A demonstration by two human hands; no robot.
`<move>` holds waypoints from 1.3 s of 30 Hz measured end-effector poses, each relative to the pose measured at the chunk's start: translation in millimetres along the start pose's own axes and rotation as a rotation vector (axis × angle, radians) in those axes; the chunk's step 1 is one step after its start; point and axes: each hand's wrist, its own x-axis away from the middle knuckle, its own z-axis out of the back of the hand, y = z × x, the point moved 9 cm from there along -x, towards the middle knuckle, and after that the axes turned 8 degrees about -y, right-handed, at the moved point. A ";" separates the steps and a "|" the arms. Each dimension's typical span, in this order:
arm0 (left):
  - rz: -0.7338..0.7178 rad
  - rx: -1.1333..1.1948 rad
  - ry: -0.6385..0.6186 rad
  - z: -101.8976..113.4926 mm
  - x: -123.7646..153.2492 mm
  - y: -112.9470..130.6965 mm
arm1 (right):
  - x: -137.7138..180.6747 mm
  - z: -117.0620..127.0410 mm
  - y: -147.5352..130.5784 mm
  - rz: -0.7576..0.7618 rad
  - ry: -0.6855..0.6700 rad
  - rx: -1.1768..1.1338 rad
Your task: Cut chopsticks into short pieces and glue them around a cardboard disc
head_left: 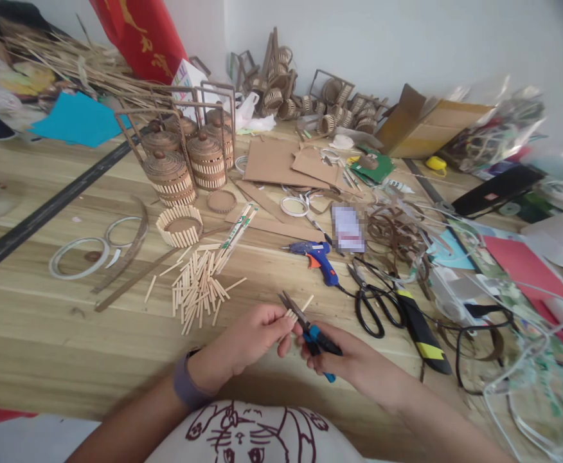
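My left hand point(265, 331) pinches several short wooden sticks point(292, 314) near the table's front edge. In my right hand point(342, 354) are blue-and-black-handled pliers point(317, 335), their jaws up against the sticks; one stick pokes out to the right beyond the jaws. A loose pile of cut sticks point(197, 289) lies ahead and left of my hands. Behind the pile stands a small round basket point(180, 226) with a wall of upright sticks. A blue glue gun point(317, 254) and black-handled scissors point(373, 302) rest on the table ahead and right.
Lidded stick baskets with tall handles point(168, 177) stand at back left. White tape rings point(79, 257) lie left. To the right are a black-and-yellow utility knife point(423, 334) and tangled brown strips point(392, 238). Cardboard sheets point(272, 162) and a cardboard box point(430, 125) sit farther back.
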 end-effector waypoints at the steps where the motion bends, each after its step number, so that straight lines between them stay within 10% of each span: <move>1: -0.004 -0.012 0.007 0.4 0.2 0.4 | 0.1 0.2 -0.4 0.001 0.008 0.014; 17: -0.030 -0.165 0.125 14.4 7.8 13.3 | 3.7 6.5 -14.6 0.166 0.128 0.121; 25: -0.015 -0.455 0.179 19.2 7.3 7.9 | 34.7 44.3 -40.9 0.306 0.745 0.604; 29: -0.031 -0.600 0.156 10.4 4.9 6.3 | 22.4 18.4 -60.5 0.481 0.657 0.865; 39: -0.099 -0.852 0.270 9.1 9.7 16.6 | -0.9 12.4 -58.4 0.375 0.639 0.994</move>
